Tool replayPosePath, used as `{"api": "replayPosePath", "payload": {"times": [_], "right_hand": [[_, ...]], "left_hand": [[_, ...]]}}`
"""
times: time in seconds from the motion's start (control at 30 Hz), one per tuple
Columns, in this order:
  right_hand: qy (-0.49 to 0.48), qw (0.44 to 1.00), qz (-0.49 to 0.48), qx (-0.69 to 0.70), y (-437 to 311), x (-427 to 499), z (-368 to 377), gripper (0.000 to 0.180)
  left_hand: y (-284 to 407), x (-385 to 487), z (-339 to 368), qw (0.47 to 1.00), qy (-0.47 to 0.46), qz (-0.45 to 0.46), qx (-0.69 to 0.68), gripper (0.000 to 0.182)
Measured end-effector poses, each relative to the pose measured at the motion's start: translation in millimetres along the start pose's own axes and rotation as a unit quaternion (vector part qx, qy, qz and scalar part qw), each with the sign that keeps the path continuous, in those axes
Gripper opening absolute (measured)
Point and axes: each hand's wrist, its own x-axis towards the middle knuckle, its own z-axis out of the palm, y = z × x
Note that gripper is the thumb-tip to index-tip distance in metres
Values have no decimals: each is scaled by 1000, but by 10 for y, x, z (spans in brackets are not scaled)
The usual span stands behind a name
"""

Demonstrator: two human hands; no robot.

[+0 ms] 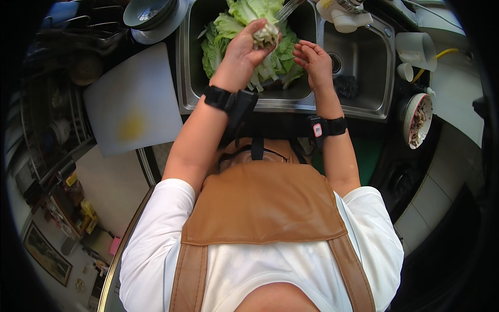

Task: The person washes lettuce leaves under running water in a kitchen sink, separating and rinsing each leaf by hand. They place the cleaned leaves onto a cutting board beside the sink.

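Note:
My left hand (246,46) grips a head of leafy green lettuce (255,9) by its pale cut base, over the left basin of a stainless steel sink (249,106). Loose lettuce leaves (286,54) lie piled in that basin below it. Water (287,11) streams down beside the head. Just right of the leaves, my right hand (316,64) hovers near the divider between the basins, its fingers loosely bent and slightly apart, with nothing visible in them. The underside of the right hand is hidden.
A white cutting board (134,93) with a yellow stain lies left of the sink, below stacked bowls (150,13). The right basin holds a dark scrubber (346,86). At right stand a translucent container (415,48), a small white cup (405,72) and a bowl of food (419,121).

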Motion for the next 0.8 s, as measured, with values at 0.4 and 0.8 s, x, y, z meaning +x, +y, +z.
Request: {"api": "replayPosePath", "payload": {"times": [0.4, 0.8], "right_hand": [[-42, 827, -1, -560, 921, 595, 313, 32], [-111, 989, 92, 6, 27, 515, 587, 17]], "left_hand": [[278, -187, -148, 1000, 26, 9, 0, 31], [482, -854, -614, 999, 39, -4, -1, 38]]}}
